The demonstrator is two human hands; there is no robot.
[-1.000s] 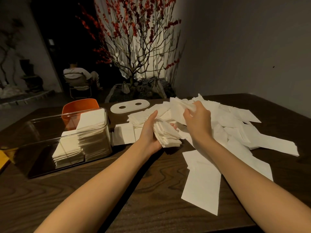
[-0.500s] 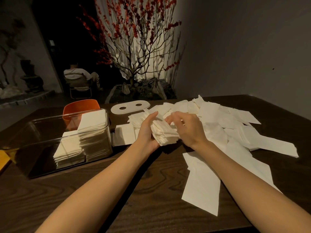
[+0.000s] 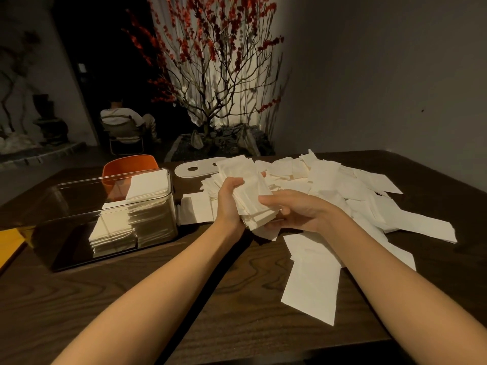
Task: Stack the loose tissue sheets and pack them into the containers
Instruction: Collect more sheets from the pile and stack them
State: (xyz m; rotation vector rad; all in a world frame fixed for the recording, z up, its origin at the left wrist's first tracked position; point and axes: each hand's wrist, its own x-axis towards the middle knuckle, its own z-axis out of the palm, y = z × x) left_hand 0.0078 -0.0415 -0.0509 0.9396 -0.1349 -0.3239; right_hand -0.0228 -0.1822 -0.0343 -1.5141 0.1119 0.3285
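A thick stack of tissues (image 3: 253,198) sits up off the tabletop (image 3: 158,299), near the middle. The left hand (image 3: 229,204) grips its left edge with curled fingers. The right hand (image 3: 295,209) holds its right edge, fingers bent around it. Loose sheets (image 3: 342,196) spread out toward 3 o'clock. A clear box (image 3: 105,214) with stacked tissues sits at 9 o'clock. Bare wood lies toward 6 o'clock.

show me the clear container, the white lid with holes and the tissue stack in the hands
clear container (image 3: 110,219), head view, front wall
white lid (image 3: 203,167), head view, flat top between the holes
tissue stack (image 3: 254,198), head view, top sheet
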